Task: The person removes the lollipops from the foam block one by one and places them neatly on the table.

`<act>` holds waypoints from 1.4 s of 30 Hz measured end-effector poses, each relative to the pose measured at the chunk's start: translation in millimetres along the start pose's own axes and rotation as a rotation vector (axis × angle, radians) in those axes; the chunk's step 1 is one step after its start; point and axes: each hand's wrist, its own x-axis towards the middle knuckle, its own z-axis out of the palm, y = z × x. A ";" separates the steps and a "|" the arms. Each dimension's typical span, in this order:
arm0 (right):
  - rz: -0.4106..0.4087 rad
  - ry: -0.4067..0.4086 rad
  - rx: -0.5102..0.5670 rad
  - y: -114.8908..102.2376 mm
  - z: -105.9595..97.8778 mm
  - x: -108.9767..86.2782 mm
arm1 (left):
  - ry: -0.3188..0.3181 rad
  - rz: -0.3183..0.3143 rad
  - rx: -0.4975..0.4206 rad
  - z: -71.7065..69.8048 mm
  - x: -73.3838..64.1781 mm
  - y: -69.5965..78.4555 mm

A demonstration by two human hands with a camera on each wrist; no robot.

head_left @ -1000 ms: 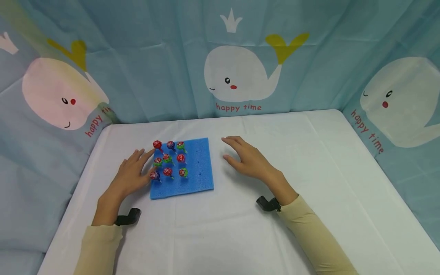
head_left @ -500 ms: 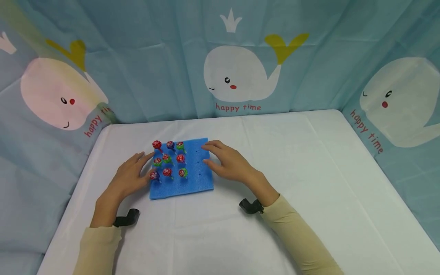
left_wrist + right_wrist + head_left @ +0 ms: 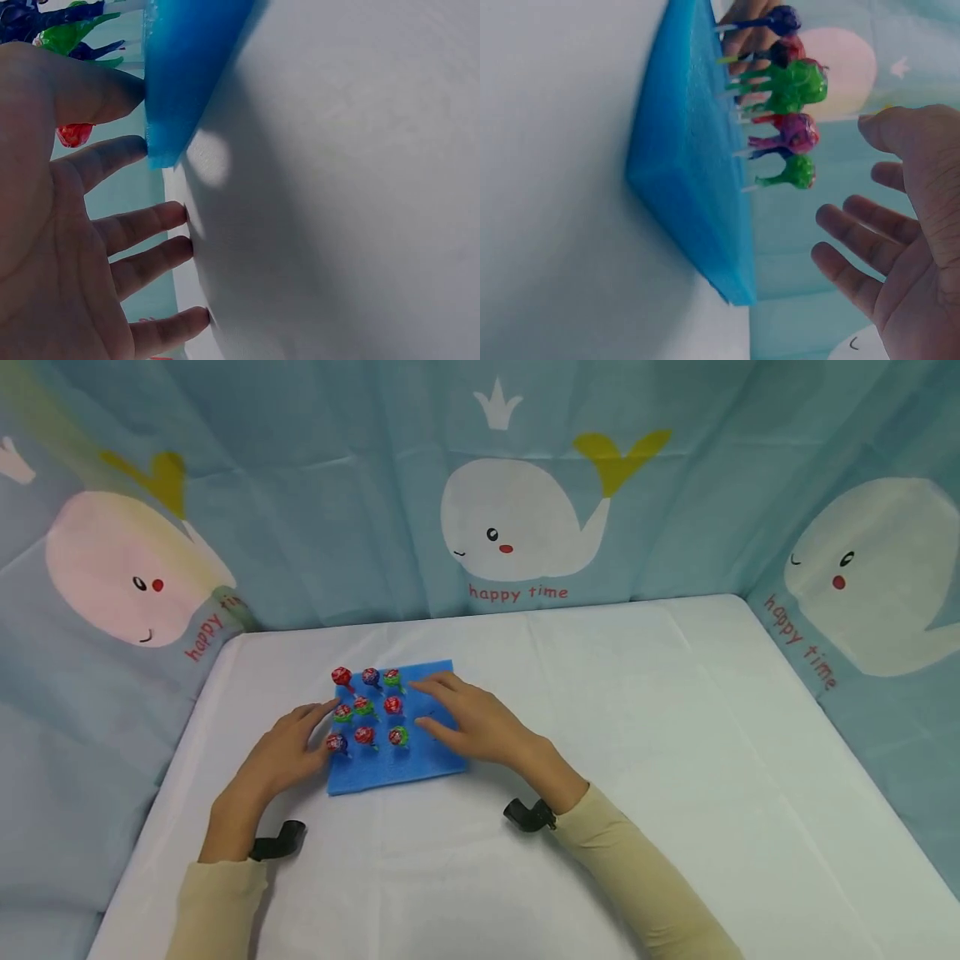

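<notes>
Several wrapped lollipops stand in rows in a blue foam board (image 3: 375, 772), among them a red one (image 3: 393, 705), a blue one (image 3: 337, 742) and a green one (image 3: 398, 737). The left hand (image 3: 288, 752) is at the board's left edge; in the left wrist view its thumb and index fingertips (image 3: 135, 146) touch the foam and its other fingers are spread. Over the board's right part hovers the right hand (image 3: 480, 722), fingers extended towards the rightmost lollipops. The right wrist view shows a gap between this hand (image 3: 922, 262) and the green lollipop (image 3: 799, 172).
The board lies on a white-covered table (image 3: 675, 735). Behind and at the sides hangs a light blue curtain (image 3: 337, 527) with whale prints. A black wrist camera (image 3: 528, 815) is worn on the right wrist, another black camera (image 3: 281, 841) on the left.
The right hand has moved left, from beside the board to over its right part. The left hand stays at the left edge, shifted only slightly. The lollipops stand as before.
</notes>
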 end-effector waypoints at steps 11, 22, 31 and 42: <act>-0.064 -0.017 0.022 -24.3 20.6 16.1 | -0.001 -0.004 0.031 -14.8 -10.4 -12.1; -0.098 -0.008 -0.015 -30.0 41.3 11.7 | -0.034 -0.007 0.021 -7.7 -10.6 -9.8; -0.125 0.015 0.013 -23.9 43.2 9.6 | -0.019 -0.012 0.000 -2.3 -7.5 -3.8; -0.119 0.036 0.049 -20.0 41.1 9.9 | -0.034 -0.029 -0.027 1.1 1.8 -0.4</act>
